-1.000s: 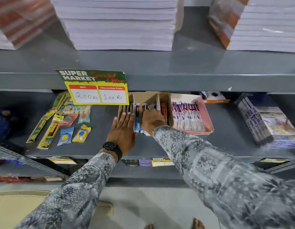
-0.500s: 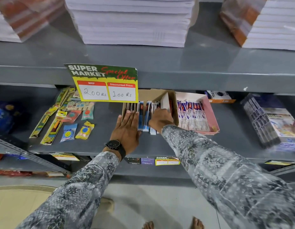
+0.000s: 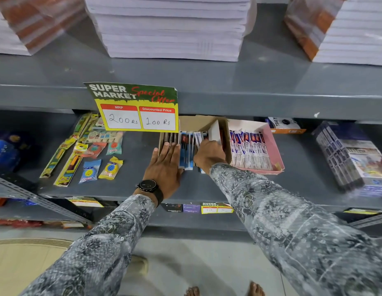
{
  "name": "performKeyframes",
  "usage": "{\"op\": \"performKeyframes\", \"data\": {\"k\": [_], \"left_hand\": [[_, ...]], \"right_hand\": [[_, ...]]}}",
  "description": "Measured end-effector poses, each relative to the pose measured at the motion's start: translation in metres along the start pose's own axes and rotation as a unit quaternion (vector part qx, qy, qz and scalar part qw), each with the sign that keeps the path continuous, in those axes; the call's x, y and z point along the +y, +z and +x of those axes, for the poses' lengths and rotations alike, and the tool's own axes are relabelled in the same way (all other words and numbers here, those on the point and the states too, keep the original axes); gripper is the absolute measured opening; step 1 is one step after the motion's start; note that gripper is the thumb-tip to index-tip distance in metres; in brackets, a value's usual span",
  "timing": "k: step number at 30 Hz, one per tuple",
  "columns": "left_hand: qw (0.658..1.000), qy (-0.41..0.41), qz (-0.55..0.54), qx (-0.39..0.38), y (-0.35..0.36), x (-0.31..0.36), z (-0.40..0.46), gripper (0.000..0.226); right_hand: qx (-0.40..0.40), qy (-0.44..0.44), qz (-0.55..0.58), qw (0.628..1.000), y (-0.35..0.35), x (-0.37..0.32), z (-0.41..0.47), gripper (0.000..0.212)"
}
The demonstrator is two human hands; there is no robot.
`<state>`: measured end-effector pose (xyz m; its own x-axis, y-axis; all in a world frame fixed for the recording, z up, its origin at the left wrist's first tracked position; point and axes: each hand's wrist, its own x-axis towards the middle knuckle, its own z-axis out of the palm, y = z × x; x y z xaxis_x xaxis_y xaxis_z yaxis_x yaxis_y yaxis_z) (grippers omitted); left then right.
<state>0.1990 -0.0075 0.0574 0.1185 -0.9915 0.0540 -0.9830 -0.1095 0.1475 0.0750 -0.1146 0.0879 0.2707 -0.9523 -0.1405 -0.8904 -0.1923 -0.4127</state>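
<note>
Presses the left hand (image 3: 164, 165) flat, with fingers straight, on the leftmost pen packs (image 3: 187, 150) standing in a row in the brown cardboard box (image 3: 198, 122). Tucks the right hand (image 3: 209, 154) into the same row near its right end, with fingers curled out of sight behind the knuckles; cannot tell whether clasping a pack. Finds the box on the grey shelf (image 3: 207, 189) below the price sign (image 3: 136, 107), touching the pink tray (image 3: 275, 150) of sachets on its right.
</note>
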Motion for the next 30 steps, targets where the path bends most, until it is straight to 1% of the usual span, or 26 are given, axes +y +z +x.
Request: {"op": "performKeyframes", "data": {"k": [7,10,17,20,22,26,30], "left_hand": [[1.0,0.005,0.005,-0.005,0.001,-0.001,0.0,0.078],[1.0,0.006,0.006,-0.01,0.001,-0.001,0.0,0.078],[1.0,0.007,0.007,-0.014,0.0,-0.003,0.0,0.077],[1.0,0.012,0.008,-0.016,-0.001,-0.004,0.001,0.085],[1.0,0.013,0.004,-0.016,-0.001,-0.004,0.001,0.086],[1.0,0.015,0.005,-0.015,-0.001,-0.003,0.001,0.082],[1.0,0.015,0.009,-0.02,-0.001,-0.005,0.002,0.081]], "right_hand": [[-0.016,-0.022,-0.041,0.999,0.009,-0.002,0.002,0.029],[-0.017,-0.017,-0.034,0.999,0.009,-0.003,0.005,0.029],[0.017,0.018,0.011,1.0,0.006,0.0,0.009,0.028],[0.03,0.028,0.016,0.999,0.007,0.001,0.01,0.028],[0.029,0.026,0.014,0.999,0.008,0.001,0.01,0.027],[0.052,0.007,-0.008,0.999,0.011,0.002,0.008,0.021],[0.057,-0.002,-0.045,0.997,0.016,0.0,0.007,0.024]]}}
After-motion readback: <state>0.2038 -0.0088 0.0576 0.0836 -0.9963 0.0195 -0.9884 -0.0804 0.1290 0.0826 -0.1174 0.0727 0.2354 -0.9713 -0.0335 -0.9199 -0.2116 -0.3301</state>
